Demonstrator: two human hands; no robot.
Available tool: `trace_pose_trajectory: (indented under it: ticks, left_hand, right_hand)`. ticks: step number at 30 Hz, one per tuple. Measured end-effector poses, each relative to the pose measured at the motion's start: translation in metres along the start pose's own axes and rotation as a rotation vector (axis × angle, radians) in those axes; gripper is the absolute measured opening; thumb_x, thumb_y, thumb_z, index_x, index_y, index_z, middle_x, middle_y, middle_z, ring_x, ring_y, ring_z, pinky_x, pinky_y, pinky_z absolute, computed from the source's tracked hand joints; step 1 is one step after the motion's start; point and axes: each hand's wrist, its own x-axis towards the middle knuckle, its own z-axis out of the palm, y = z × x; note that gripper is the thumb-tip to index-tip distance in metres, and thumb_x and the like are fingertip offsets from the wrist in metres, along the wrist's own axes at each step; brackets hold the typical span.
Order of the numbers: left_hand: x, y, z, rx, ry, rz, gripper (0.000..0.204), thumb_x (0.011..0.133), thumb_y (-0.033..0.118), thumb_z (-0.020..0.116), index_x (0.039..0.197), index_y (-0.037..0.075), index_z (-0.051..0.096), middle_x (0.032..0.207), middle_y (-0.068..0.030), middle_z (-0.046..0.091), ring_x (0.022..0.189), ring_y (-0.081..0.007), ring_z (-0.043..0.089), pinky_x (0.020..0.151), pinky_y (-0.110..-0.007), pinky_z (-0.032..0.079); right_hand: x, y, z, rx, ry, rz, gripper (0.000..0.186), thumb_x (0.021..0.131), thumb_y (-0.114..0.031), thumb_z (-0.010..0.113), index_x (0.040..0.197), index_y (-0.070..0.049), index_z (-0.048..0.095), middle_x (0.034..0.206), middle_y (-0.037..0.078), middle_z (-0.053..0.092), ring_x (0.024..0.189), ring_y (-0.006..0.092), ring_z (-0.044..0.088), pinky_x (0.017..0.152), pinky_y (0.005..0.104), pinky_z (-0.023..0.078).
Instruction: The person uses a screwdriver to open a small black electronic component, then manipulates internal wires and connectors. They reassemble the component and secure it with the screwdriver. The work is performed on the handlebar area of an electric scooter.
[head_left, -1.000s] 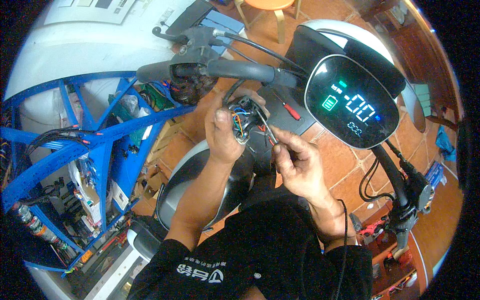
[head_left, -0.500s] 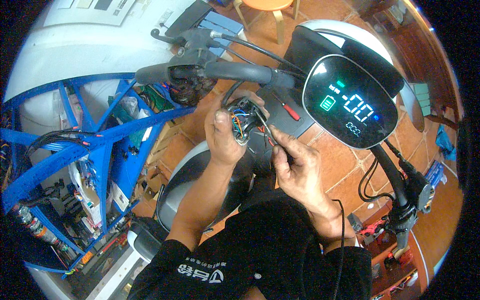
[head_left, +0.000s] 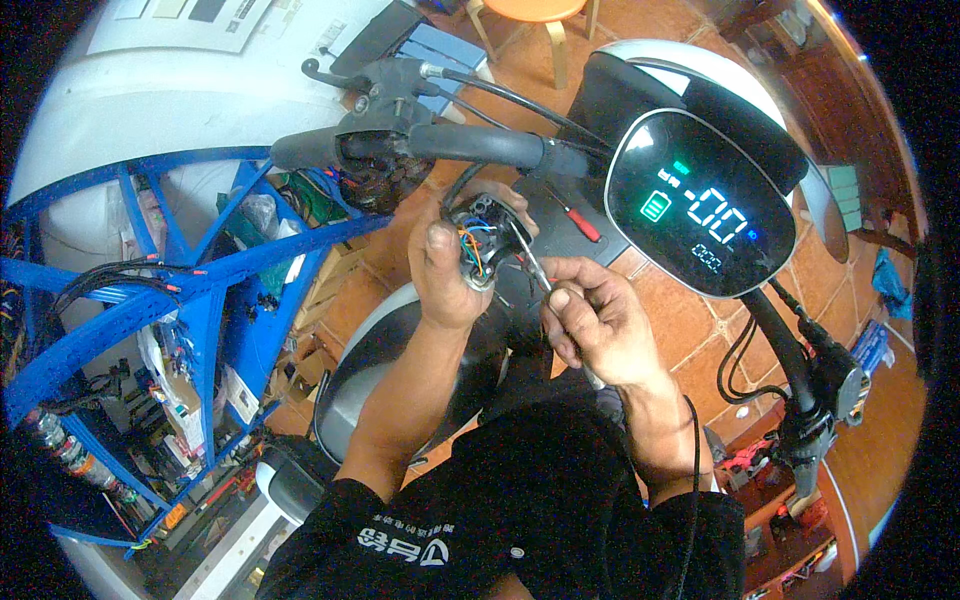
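Nearest is the person's black shirt (head_left: 480,480). Beyond it, the right hand (head_left: 602,322) is closed in a pinch, thumb against bent fingers, on a slim metallic tool (head_left: 536,269) slanting up and left. The left hand (head_left: 448,282) is half curled around an opened black housing (head_left: 492,238), its thumb along the left side; blue, orange and green wires (head_left: 474,252) show inside. The tool's tip meets the housing's right side, though actual contact cannot be told. Just past the hands lies a red-handled screwdriver (head_left: 583,225), near a black handlebar (head_left: 480,143) and a lit display (head_left: 705,205). Farthest stands an orange-topped stool (head_left: 525,8).
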Motion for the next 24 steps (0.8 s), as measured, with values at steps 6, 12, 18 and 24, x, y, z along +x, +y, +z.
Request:
trace_pose_trajectory:
  ticks: [6,12,18,24]
  left_hand:
    - [0.002,0.002,0.000,0.033,0.011,0.017,0.080,0.085,0.063,0.053,0.115,-0.011,0.046,0.097,-0.0204,0.060,0.079,-0.0238,0.066,0.068,-0.033,0.056]
    - [0.002,0.002,0.003,0.078,0.058,0.026,0.076,0.085,0.064,0.051,0.109,-0.009,0.050,0.094,-0.0189,0.061,0.077,-0.0243,0.065,0.067,-0.034,0.055]
    - [0.000,0.001,0.006,0.080,0.077,0.053,0.075,0.088,0.062,0.048,0.110,-0.010,0.048,0.096,-0.0197,0.061,0.079,-0.0238,0.065,0.069,-0.033,0.055]
    - [-0.001,-0.001,0.006,0.101,0.083,0.065,0.072,0.090,0.060,0.046,0.108,-0.010,0.049,0.097,-0.0197,0.060,0.080,-0.0234,0.065,0.070,-0.033,0.055]
  right_hand:
    - [0.004,0.018,0.009,-0.436,0.240,-0.277,0.027,0.089,-0.002,0.052,0.115,0.000,0.060,0.075,0.006,0.062,0.063,0.0129,0.059,0.058,0.0268,0.048]
    - [0.006,0.017,0.012,-0.728,0.335,-0.472,0.031,0.082,0.003,0.056,0.112,0.000,0.063,0.095,0.019,0.068,0.084,0.0289,0.069,0.073,0.0348,0.054]
    - [0.005,0.017,0.015,-0.790,0.369,-0.530,0.034,0.079,0.004,0.057,0.112,0.000,0.062,0.100,0.020,0.067,0.089,0.0314,0.068,0.078,0.0360,0.054]
    - [0.005,0.016,0.016,-0.870,0.395,-0.584,0.035,0.077,0.006,0.058,0.111,0.001,0.063,0.103,0.020,0.066,0.090,0.0319,0.068,0.078,0.0364,0.054]
